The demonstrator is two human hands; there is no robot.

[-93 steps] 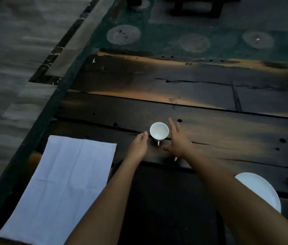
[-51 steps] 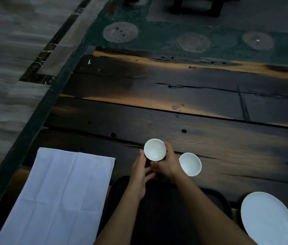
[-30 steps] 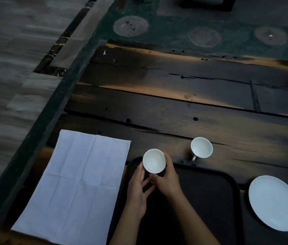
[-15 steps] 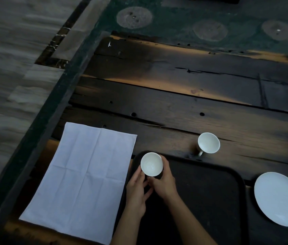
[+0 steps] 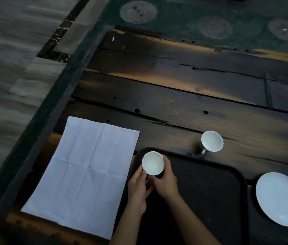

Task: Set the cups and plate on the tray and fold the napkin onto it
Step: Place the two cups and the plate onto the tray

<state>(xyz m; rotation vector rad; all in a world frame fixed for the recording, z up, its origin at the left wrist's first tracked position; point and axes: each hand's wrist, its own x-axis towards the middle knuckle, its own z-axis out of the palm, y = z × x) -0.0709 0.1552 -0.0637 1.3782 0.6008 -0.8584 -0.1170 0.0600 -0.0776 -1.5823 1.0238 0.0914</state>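
Note:
A white cup (image 5: 153, 162) is at the far left corner of the black tray (image 5: 210, 184). My left hand (image 5: 137, 190) and my right hand (image 5: 164, 181) both wrap around its sides. I cannot tell whether its base touches the tray. A second white cup (image 5: 211, 140) with a handle stands on the wooden table just beyond the tray's far edge. The white plate (image 5: 281, 198) lies to the right of the tray. A white napkin (image 5: 86, 172) is spread flat to the left of the tray.
The dark plank table (image 5: 175, 85) stretches away behind the tray. Its left edge runs diagonally past the napkin, with grey floor (image 5: 7, 68) beyond. A green patterned rug (image 5: 210, 20) lies past the far edge.
Both hands carried the first cup from the table back toward me and down to the tray's far left corner. The second cup, hidden behind my hand at first, stays on the table.

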